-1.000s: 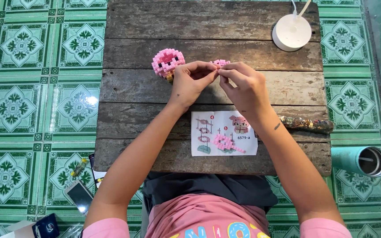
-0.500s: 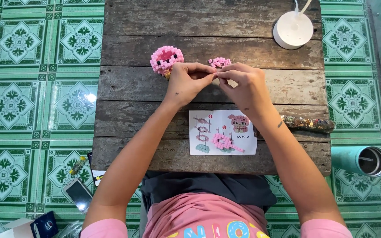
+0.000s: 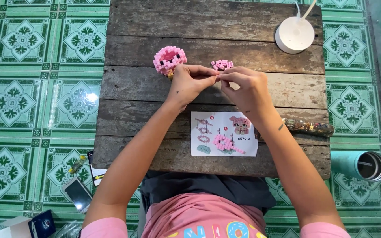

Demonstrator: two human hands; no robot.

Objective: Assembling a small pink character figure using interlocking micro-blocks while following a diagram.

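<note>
**blockwatcher:** I'm watching the head cam feed right now and both hands are meeting over the middle of the wooden table (image 3: 146, 83). The left hand (image 3: 189, 83) and right hand (image 3: 247, 86) are pinching fingertips together at one spot, so the fingers are closing on something tiny between them. I can't actually make out the piece itself, it's too small and the fingers are covering it.

**tilefan22:** Where are the rest of the bricks sitting?

**blockwatcher:** A small pile of loose pink bricks (image 3: 222, 65) is lying just beyond the fingertips, near but not touching as far as I'm seeing. The built pink block figure (image 3: 169, 59) is sitting right by the left hand's knuckles, up and to the left; touching or not, I can't tell. The instruction sheet (image 3: 224, 133) is lying flat between the two forearms, closer to the person.

**tilefan22:** Anything else on there?

**blockwatcher:** A round white lamp base (image 3: 294, 35) is standing at the far right corner, and a clear bag of mixed pieces (image 3: 308, 127) is peeking out just past the right forearm. Off the table I'm seeing a teal cup (image 3: 361, 165) on the green tiled floor (image 3: 23, 88) at right, and a phone (image 3: 78, 194) on the left.
</note>
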